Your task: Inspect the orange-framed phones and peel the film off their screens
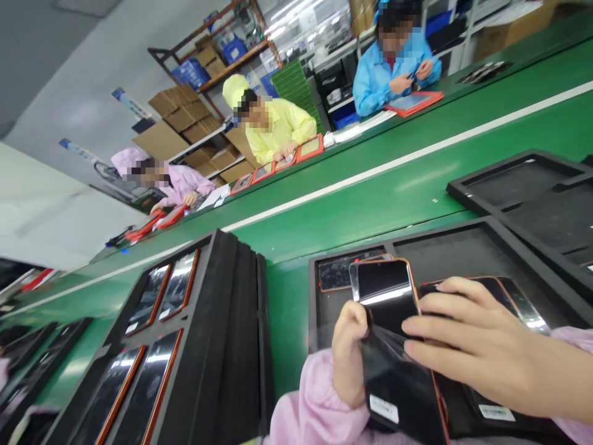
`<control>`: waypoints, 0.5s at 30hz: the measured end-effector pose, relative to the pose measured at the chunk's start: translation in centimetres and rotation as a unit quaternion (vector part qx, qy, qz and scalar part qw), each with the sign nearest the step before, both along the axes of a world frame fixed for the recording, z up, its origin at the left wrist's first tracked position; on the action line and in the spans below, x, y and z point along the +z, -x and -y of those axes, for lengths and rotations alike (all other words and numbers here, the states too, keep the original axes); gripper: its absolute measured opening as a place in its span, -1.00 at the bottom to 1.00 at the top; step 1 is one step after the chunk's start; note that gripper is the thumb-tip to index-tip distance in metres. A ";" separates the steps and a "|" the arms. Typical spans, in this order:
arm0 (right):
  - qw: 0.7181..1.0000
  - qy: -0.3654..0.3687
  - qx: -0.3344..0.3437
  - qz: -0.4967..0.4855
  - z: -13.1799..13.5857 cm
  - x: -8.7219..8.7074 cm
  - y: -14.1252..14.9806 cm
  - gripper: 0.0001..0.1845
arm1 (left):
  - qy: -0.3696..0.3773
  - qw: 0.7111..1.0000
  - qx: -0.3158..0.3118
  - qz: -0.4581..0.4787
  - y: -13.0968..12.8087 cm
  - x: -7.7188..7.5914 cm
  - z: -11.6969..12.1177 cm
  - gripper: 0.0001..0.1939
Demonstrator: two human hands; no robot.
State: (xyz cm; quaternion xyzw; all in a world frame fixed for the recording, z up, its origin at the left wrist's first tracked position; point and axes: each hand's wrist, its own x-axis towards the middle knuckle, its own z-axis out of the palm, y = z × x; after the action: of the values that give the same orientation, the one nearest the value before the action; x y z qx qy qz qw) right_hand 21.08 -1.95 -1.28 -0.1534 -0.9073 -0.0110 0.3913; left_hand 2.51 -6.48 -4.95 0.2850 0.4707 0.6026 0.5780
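Observation:
In front of me a dark-screened phone (391, 278) with an orange frame is tilted up, with a white label near its lower end. A creased clear film (386, 343) lies over its screen. My left hand (349, 346) is closed at the phone's left edge, thumb bent over it. My right hand (482, 346) reaches across from the right with fingers stretched out, their tips on the phone and film; its thumb is hidden. Below is a black foam tray (319, 321) holding another phone (340, 272) at its upper left and more phones partly under my right hand.
Left of me stands a stack of black foam trays (222, 346); its top one carries several orange-framed phones (148, 364). More black trays (537, 191) lie at right. Across the green conveyor (352, 198) sit three co-workers, with red-edged pieces (414, 103) before them.

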 end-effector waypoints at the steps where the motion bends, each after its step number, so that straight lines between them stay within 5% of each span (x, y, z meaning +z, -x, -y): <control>1: 0.998 0.015 0.053 0.036 0.1 -0.3 0.0 -0.60 | 0.012 0.999 0.027 -0.015 -0.1 0.2 -0.1 -0.70; 3: 0.984 0.051 0.144 0.091 -0.1 -0.9 0.0 -0.53 | 0.043 0.996 0.072 -0.034 -0.2 0.8 -0.2 -0.94; 6: 0.977 0.070 0.171 0.108 -1.3 -1.9 -0.2 -0.49 | 0.095 0.993 0.069 0.019 -0.6 1.5 -0.5 -0.50; 10: 0.994 0.099 0.026 0.033 -3.0 -2.9 0.1 -0.81 | 0.096 0.985 0.034 0.136 -1.1 1.3 -0.5 -0.13; 15: 0.963 0.238 -0.126 -0.006 -3.0 -3.6 1.3 -0.58 | 0.090 0.985 0.021 0.148 -1.2 1.5 -0.4 -0.23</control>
State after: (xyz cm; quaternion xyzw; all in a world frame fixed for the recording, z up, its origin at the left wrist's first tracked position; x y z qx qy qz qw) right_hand 19.75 1.10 -4.88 -0.3557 -0.8544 0.1571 0.3448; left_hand 3.73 -6.08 -3.49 0.1296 0.4385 0.6050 0.6518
